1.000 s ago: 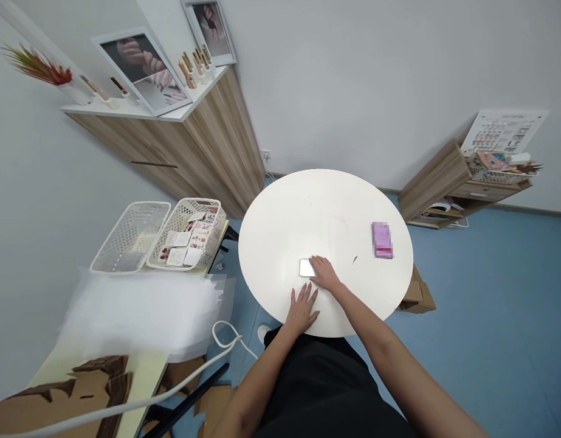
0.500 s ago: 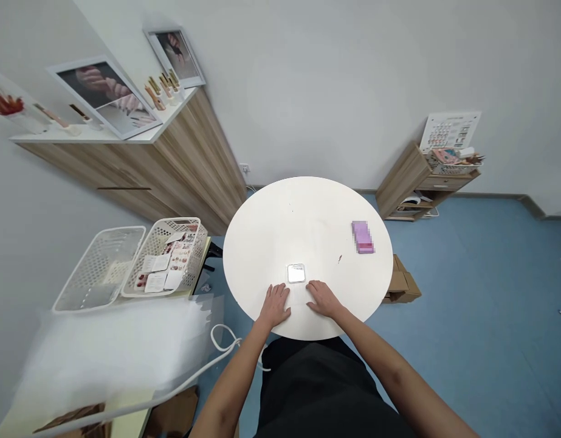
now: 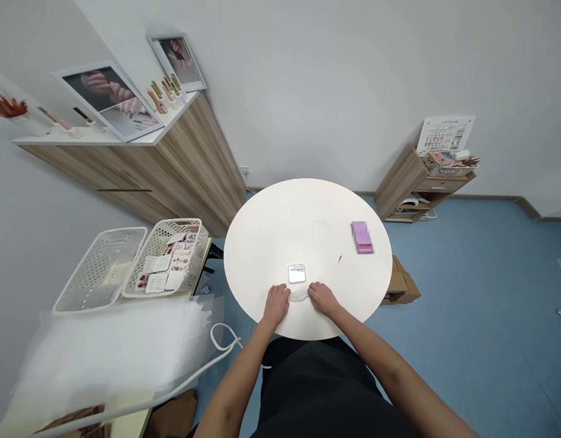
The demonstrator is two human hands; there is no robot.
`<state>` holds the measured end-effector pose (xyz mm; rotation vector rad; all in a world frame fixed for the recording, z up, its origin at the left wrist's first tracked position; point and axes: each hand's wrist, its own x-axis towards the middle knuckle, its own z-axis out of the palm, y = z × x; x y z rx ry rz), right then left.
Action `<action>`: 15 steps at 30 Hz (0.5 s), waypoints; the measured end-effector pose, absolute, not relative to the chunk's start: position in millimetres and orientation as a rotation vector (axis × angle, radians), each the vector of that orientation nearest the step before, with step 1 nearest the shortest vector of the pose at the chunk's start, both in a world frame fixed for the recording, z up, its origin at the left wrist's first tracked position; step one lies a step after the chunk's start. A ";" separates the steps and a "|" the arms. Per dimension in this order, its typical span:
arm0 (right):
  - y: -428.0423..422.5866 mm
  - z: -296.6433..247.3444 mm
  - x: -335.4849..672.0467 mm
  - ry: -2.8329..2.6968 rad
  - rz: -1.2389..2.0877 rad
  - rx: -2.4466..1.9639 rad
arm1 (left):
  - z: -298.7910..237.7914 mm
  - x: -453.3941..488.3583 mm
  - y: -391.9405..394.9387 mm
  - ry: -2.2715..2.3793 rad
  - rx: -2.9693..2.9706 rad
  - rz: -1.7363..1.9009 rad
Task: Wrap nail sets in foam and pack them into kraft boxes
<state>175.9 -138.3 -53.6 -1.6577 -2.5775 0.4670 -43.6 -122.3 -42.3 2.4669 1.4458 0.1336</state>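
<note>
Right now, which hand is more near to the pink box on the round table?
Right. The right hand is at the table's near edge, below and to the left of the pink box in the view. The left hand is farther away, further left.

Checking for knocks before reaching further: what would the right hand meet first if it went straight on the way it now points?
Probably the small square silvery object on the round white table. The right hand points up and left towards it, though depth is hard to judge from this view.
</note>
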 end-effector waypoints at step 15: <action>-62.6 -41.1 201.9 -1.790 1.004 -1.865 | -30.4 -44.0 -58.1 1.574 1.695 0.545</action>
